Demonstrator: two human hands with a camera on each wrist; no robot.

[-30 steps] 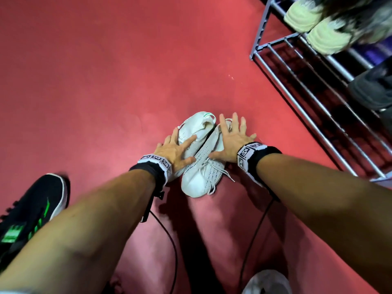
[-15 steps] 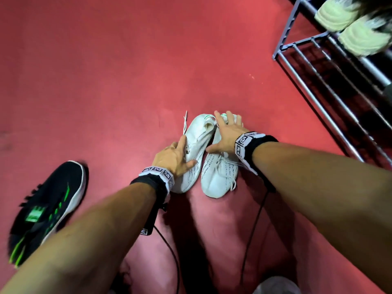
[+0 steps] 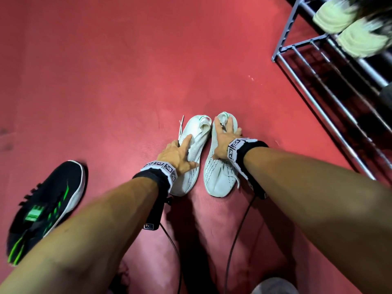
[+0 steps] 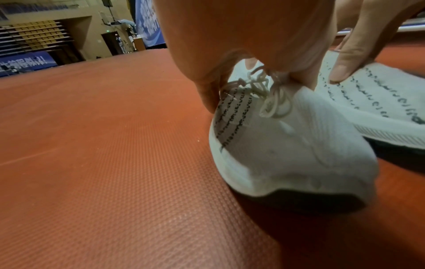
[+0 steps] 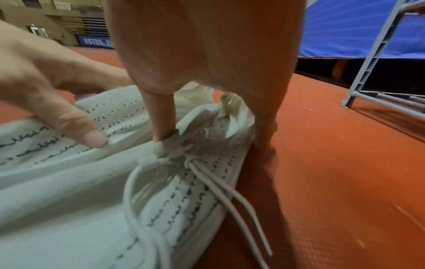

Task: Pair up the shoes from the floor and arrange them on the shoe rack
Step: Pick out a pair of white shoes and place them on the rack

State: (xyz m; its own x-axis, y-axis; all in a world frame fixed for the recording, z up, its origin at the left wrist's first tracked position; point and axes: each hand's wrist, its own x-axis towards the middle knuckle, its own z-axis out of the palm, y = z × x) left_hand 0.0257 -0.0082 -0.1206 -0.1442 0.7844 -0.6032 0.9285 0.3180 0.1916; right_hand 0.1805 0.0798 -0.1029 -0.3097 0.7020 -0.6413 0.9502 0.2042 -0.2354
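Observation:
Two white knit shoes lie side by side on the red floor, toes toward me. My left hand (image 3: 179, 153) grips the left white shoe (image 3: 196, 132) over its laces, fingers down the outer side and thumb on the inner side; in the left wrist view its toe (image 4: 287, 154) fills the right half. My right hand (image 3: 222, 137) holds the right white shoe (image 3: 218, 181) at its collar. In the right wrist view one finger (image 5: 161, 112) pushes into the tongue, the thumb (image 5: 76, 123) presses the inner edge, and other fingers wrap the outer side.
A grey metal shoe rack (image 3: 314, 85) stands at the right, with pale yellow-green shoes (image 3: 350, 30) on an upper shelf. A black shoe with green stripes (image 3: 44, 206) lies on the floor at the left. Another white shoe (image 3: 273, 286) peeks in at the bottom edge. Wrist cables trail below my arms.
The two white shoes overlapped under my flat hands; they now lie apart and parallel. Both hands have curled round a shoe each, the right one moving up to the collar.

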